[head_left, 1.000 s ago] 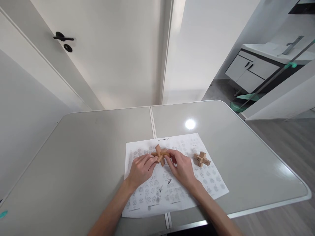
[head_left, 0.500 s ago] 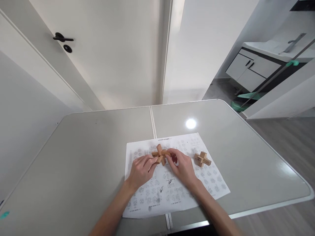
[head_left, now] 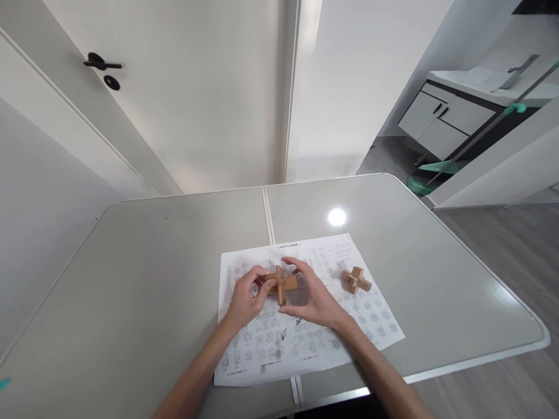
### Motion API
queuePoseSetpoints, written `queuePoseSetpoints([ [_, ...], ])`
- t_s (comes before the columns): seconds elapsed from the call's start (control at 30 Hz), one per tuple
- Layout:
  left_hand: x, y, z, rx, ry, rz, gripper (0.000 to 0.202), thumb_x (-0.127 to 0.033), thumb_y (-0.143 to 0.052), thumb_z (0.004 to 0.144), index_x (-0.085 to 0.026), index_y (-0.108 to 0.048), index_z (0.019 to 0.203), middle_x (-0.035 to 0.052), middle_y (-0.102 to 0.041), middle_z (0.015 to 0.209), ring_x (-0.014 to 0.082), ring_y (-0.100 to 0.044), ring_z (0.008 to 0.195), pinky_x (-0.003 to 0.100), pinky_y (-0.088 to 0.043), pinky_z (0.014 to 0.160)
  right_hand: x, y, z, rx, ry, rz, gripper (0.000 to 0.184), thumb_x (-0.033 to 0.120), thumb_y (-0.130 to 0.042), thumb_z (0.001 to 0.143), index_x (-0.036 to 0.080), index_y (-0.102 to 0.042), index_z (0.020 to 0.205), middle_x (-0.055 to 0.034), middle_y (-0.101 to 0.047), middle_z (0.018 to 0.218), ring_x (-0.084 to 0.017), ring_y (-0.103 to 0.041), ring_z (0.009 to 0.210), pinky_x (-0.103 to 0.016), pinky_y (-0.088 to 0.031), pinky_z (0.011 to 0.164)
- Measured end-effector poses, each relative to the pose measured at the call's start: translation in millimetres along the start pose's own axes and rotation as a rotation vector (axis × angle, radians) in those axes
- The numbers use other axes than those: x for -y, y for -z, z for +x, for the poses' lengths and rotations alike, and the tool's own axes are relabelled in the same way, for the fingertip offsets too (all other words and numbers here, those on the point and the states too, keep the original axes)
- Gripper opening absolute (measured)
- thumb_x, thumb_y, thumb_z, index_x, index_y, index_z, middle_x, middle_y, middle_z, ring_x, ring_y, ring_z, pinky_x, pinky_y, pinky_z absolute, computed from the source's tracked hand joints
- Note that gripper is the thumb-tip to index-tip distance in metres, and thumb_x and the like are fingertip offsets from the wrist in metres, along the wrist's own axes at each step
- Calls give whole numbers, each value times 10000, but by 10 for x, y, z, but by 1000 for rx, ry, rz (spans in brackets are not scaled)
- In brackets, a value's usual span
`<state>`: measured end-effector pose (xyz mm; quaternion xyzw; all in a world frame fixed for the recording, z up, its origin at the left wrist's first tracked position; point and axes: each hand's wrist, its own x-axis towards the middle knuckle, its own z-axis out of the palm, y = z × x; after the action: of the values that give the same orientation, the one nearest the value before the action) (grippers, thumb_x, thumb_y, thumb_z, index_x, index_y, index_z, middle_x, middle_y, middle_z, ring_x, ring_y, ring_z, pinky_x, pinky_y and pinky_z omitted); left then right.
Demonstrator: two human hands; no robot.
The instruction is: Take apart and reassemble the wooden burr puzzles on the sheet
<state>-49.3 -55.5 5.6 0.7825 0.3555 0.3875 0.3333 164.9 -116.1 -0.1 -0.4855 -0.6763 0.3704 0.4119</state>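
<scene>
A wooden cross-shaped burr puzzle (head_left: pixel 280 283) is held just above a printed instruction sheet (head_left: pixel 305 331) on the grey table (head_left: pixel 152 273). My left hand (head_left: pixel 244 299) pinches its left end with the fingertips. My right hand (head_left: pixel 312 297) curls around its right side, thumb below and fingers arched over the top. A second, smaller wooden burr puzzle (head_left: pixel 356 280) lies on the sheet to the right, clear of both hands.
The table has a seam (head_left: pixel 267 218) down the middle and rounded edges. A white door with a black handle (head_left: pixel 100 64) stands behind it. At the right are a white cabinet (head_left: pixel 441 116) and a green-headed mop (head_left: pixel 421 183) on the floor.
Both hands have lifted the puzzle off the sheet and turned it. The right fingers have opened up and arched over its top. The view shifted slightly.
</scene>
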Motion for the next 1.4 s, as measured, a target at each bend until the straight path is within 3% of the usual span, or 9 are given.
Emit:
queuePoseSetpoints([
  [0.3,35,10,-4,59,138,-128,207,-382,-597,1026,-208,-629,918,18,-683,806,149,-621,678,270,-517,641,-43,-52,-36,50,-27,46,1005,396,-868,846,352,-244,1632,-136,-522,1548,-327,-604,1342,-524,-550,1089],
  [0.7,93,32,-7,40,204,-184,261,-434,-621,1015,-207,-613,887,16,-640,800,149,-576,680,269,-475,641,-50,-2,-50,-40,-19,26,925,351,-844,836,324,-302,1584,-132,-577,1459,-328,-621,1272,-517,-547,1072],
  [0.87,133,85,8,3,235,-226,263,-443,-638,1010,-210,-620,889,16,-641,788,153,-576,692,277,-471,658,-66,39,-64,-128,-54,46,850,365,-826,844,318,-356,1551,-122,-538,1509,-320,-612,1272,-526,-514,1109],
  [1.1,157,133,57,-119,317,-346,328,-512,-626,1016,-216,-585,882,-27,-578,686,119,-493,564,258,-432,556,-127,-3,-32,-250,-37,-11,846,377,-823,840,279,-353,1537,-144,-562,1486,-345,-597,1293,-554,-508,1107],
  [1.23,196,141,80,-199,366,-420,360,-528,-620,1020,-217,-549,852,-51,-503,630,106,-454,521,248,-407,517,-147,-59,-22,-200,0,-169,850,383,-848,813,270,-390,1519,-153,-570,1458,-386,-570,1339,-578,-504,1112],
  [1.4,188,140,87,-213,411,-492,392,-532,-655,995,-208,-530,815,-48,-519,647,87,-433,517,232,-369,502,-127,-80,-23,-111,47,-267,849,362,-824,840,300,-353,1544,-143,-575,1440,-381,-579,1312,-586,-513,1090],
])
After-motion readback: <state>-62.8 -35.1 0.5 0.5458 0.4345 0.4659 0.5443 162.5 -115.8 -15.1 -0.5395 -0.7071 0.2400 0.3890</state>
